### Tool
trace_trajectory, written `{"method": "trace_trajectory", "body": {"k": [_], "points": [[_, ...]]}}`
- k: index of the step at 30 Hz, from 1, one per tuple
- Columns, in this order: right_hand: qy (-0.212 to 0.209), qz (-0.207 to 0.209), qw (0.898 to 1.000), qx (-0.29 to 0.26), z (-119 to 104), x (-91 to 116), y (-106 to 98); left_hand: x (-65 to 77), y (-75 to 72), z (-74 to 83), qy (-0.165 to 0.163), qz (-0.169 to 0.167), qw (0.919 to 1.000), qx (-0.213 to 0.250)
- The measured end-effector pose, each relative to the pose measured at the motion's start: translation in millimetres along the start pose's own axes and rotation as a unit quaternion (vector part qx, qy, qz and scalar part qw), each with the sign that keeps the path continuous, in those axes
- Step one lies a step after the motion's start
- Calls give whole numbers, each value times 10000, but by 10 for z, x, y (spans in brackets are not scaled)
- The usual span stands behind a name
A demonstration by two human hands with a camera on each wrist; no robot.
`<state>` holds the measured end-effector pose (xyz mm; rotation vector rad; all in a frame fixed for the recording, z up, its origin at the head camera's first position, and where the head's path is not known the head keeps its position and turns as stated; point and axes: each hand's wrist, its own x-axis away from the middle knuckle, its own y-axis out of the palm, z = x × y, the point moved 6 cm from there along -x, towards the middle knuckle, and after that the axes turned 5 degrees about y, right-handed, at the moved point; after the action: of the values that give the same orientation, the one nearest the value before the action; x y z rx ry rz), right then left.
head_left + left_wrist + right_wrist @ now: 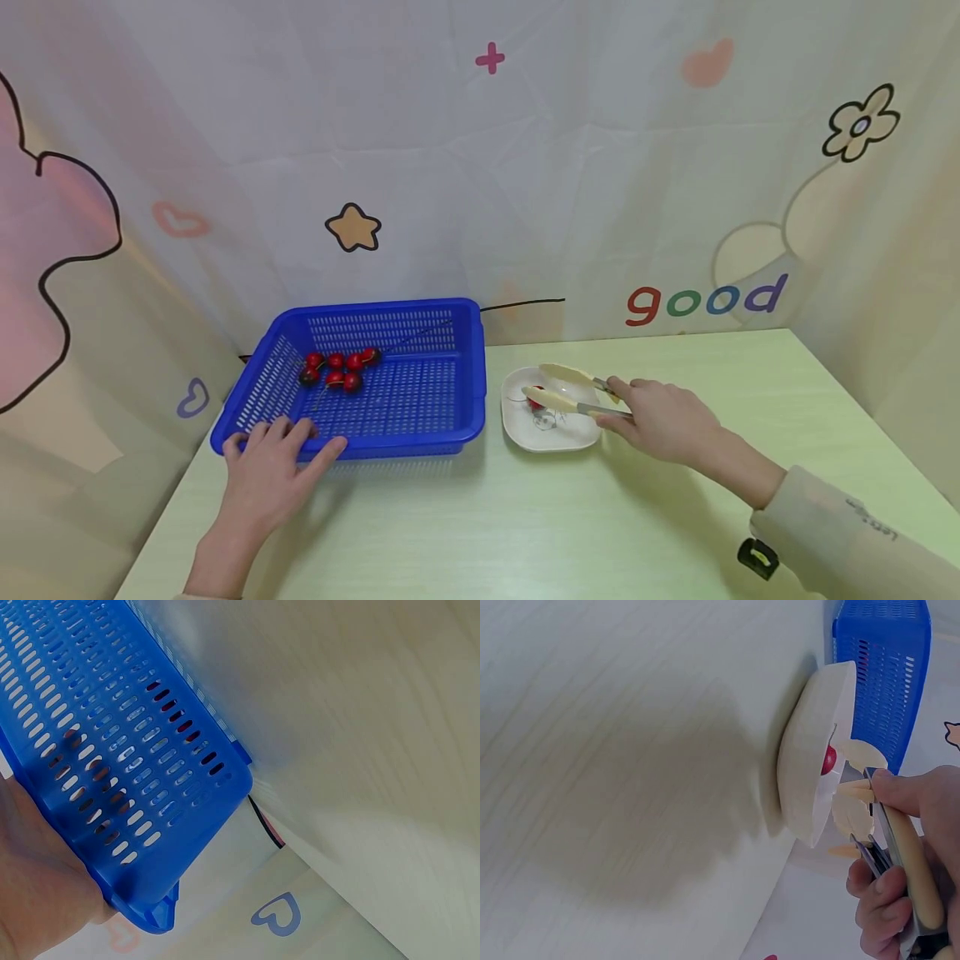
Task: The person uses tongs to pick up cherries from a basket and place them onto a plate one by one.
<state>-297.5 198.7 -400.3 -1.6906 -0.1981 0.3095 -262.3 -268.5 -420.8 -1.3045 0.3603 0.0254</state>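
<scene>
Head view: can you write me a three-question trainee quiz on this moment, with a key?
1. What does the right hand hold?
2. True or false: the left hand grips the near rim of the blue basket.
3. Where does the cherry nearest the right hand lie? A) in the blue basket; B) in the white dish; C) on the table.

Key:
1. Tongs.
2. True.
3. B.
</scene>
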Motion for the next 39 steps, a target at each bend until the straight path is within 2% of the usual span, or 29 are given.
{"method": "trace_trajectory", "body": {"k": [11,16,24,32,39], "points": [[82,116,9995,-292,-13,-79,-175,-4,0,16,7,-23,10000,8],[48,330,9985,-424,-58,-135,-287,-9,15,29,7,-74,10000,9],[-82,429,9974,-578,-301,-318,-437,-4,-3,3,-33,-65,10000,6],[-102,265,9982,-523,-538,-534,-530,-10,-3,0,-10,-5,10000,6],[-438,257,9978,-421,-756,-663,-573,2,-1,3,-16,-33,10000,7]]}}
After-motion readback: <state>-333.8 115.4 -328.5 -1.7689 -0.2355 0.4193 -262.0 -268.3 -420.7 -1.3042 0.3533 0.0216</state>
